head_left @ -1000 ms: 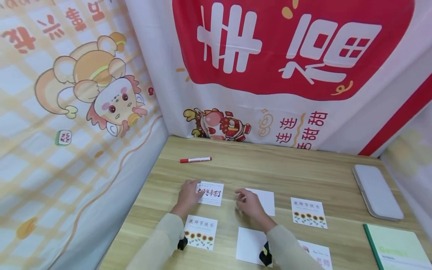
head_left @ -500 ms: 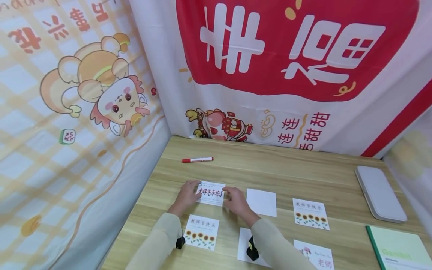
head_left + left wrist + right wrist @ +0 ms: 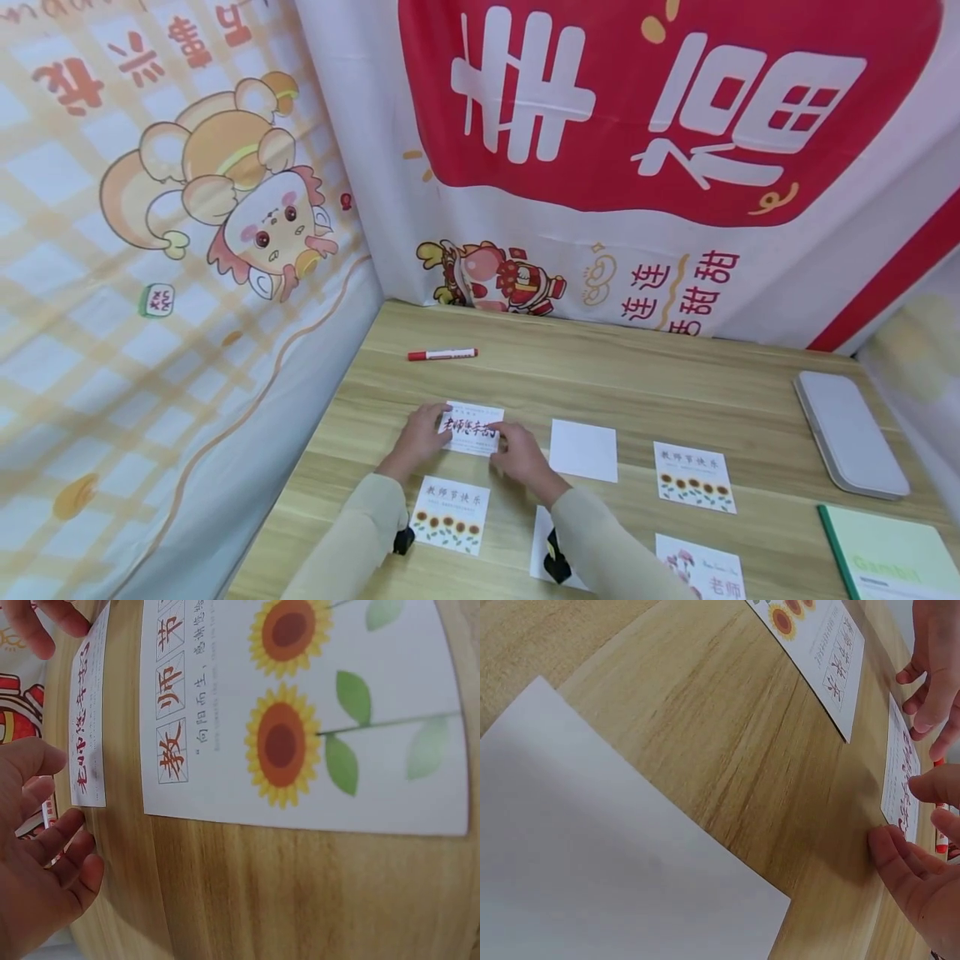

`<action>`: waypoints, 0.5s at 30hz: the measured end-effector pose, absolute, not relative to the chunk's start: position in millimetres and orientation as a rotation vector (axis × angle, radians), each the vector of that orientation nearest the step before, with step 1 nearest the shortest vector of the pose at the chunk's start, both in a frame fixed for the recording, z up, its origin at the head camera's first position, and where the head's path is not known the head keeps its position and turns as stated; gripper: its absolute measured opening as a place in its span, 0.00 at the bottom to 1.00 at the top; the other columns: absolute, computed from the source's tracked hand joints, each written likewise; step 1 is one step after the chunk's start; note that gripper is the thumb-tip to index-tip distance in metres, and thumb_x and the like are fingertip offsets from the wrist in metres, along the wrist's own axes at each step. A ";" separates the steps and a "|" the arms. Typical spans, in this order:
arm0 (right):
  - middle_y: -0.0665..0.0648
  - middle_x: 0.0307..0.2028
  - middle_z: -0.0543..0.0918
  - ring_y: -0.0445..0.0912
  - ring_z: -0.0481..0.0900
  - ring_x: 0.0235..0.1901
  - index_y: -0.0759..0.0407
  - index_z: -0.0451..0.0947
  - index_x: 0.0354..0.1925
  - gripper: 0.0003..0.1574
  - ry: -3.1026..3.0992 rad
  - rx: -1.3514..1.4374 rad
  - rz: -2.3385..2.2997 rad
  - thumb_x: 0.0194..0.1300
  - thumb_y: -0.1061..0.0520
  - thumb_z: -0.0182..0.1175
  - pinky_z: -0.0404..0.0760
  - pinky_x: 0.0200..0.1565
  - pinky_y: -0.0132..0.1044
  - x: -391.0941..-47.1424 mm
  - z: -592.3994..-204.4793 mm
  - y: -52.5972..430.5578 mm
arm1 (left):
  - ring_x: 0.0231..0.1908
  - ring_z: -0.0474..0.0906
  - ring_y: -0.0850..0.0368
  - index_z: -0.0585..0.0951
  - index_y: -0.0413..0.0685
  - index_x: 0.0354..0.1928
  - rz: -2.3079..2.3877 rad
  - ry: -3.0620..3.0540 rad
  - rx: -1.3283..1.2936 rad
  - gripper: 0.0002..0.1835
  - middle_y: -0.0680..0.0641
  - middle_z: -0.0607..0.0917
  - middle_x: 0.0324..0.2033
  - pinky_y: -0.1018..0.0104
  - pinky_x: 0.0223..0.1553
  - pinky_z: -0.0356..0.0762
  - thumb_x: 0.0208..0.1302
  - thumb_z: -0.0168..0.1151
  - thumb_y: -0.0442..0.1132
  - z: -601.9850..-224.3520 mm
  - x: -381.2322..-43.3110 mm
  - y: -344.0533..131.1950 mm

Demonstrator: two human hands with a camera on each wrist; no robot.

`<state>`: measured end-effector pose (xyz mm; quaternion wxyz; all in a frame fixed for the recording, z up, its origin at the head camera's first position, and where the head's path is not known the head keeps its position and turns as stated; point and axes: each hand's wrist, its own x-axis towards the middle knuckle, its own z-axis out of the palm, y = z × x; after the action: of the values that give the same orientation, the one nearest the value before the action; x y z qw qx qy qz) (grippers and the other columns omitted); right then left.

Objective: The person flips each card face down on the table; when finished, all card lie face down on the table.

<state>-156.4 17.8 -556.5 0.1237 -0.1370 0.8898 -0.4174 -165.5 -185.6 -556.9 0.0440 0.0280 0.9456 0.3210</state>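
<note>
A white card with red handwritten Chinese characters lies on the wooden table, one hand at each side of it. At its left edge is my left hand, its thumb over the card and its fingertips at the border. My right hand touches the right side, thumb above the writing; in the right wrist view the fingertips rest at the card's corner. Just below lies a sunflower card, large in the left wrist view. A blank white card lies right of my right hand.
A red-and-white marker lies behind the hands. Under my right forearm is another white card. To the right are a second sunflower card, a card with pink flowers, a pale case and a green-spined notebook.
My right hand has moved left from the blank card to the right edge of the card with red writing. My left hand has stayed at that card's left edge.
</note>
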 end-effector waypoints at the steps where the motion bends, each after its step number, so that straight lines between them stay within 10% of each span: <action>1: 0.64 0.51 0.76 0.52 0.76 0.42 0.62 0.73 0.55 0.32 2.595 -0.400 -1.209 0.48 0.68 0.65 0.77 0.44 0.44 -156.3 -556.4 17.9 | 0.55 0.67 0.40 0.73 0.40 0.57 0.991 2.896 0.092 0.27 0.37 0.74 0.53 0.46 0.58 0.63 0.53 0.64 0.35 -556.8 -165.3 -185.0; 15: 0.63 0.50 0.76 0.51 0.75 0.42 0.61 0.72 0.56 0.33 2.563 -0.391 -1.191 0.48 0.65 0.65 0.76 0.46 0.45 -157.3 -552.5 19.3 | 0.53 0.69 0.42 0.72 0.41 0.58 1.227 2.841 -0.031 0.25 0.38 0.74 0.51 0.47 0.56 0.65 0.56 0.62 0.34 -556.1 -167.2 -178.9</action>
<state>-157.3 19.3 -552.5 0.1438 -0.1357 0.8890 -0.4130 -167.2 -178.9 -556.1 0.0236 -0.0100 0.9177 0.3964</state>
